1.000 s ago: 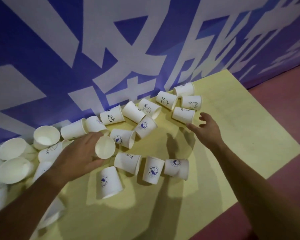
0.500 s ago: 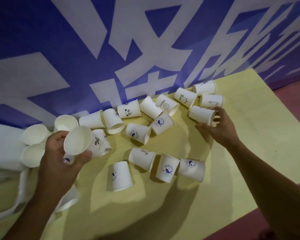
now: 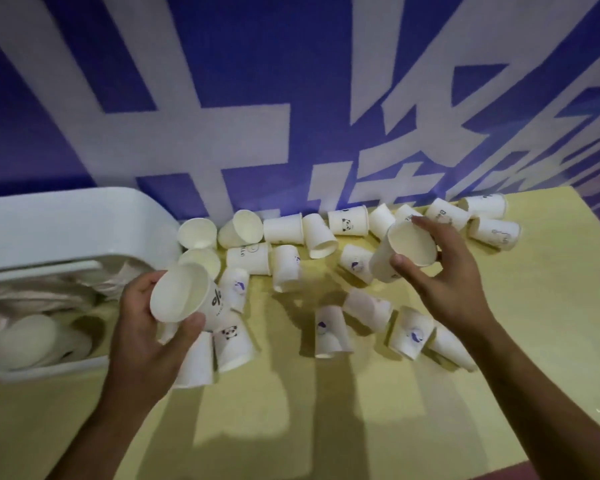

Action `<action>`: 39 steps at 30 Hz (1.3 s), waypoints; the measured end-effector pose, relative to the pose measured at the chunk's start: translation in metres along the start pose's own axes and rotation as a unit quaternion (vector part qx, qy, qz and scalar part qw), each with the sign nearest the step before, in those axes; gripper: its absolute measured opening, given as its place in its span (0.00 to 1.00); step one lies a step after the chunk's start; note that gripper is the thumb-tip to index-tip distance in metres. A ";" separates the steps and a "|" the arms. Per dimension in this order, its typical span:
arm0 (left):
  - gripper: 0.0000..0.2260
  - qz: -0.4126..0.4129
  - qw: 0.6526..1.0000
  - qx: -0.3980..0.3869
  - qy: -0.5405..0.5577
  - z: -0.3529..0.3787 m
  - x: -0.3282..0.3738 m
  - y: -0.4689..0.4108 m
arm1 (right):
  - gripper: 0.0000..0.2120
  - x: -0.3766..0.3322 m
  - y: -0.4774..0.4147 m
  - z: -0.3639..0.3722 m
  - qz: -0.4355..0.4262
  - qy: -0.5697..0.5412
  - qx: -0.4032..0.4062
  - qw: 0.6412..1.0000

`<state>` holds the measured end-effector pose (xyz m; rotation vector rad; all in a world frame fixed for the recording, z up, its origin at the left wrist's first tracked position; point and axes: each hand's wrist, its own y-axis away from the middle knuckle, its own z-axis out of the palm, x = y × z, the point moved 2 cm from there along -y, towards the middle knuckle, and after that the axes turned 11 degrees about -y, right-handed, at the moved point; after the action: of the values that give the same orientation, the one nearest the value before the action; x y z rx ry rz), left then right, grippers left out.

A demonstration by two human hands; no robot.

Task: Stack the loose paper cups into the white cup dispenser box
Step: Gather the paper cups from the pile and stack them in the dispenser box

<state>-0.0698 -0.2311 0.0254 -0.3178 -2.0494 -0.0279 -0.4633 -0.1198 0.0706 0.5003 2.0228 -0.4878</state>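
- The left hand (image 3: 146,337) is clamped around a paper cup (image 3: 184,292), mouth tilted toward the camera, just right of the white dispenser box (image 3: 66,230).
- The right hand (image 3: 444,271) grips a second cup (image 3: 404,251) by its rim, lifted above the pile, well to the right of the box.
- Loose cups (image 3: 284,266) lie scattered on their sides over the yellow table (image 3: 499,341), rightward from the box.
- Inside the box, pale rounded shapes show, probably nested cups; blur hides detail.
- A blue banner (image 3: 291,81) rises behind the box.
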 end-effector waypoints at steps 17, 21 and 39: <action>0.34 -0.038 0.998 0.043 -0.020 -0.281 -0.130 0.082 | 0.35 -0.206 0.167 0.350 -0.040 -0.112 -0.130 0.984; 0.35 -0.047 0.998 0.046 -0.015 -0.288 -0.140 0.078 | 0.34 -0.218 0.167 0.393 -0.062 -0.107 -0.135 0.983; 0.34 -0.088 0.993 0.073 0.034 -0.290 -0.151 0.068 | 0.39 -0.169 0.155 0.481 -0.028 -0.014 -0.204 0.979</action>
<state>0.2636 -0.2426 0.0258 -0.0433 -1.9943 0.0024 0.0400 -0.2697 -0.0227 0.1848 2.0433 -0.1031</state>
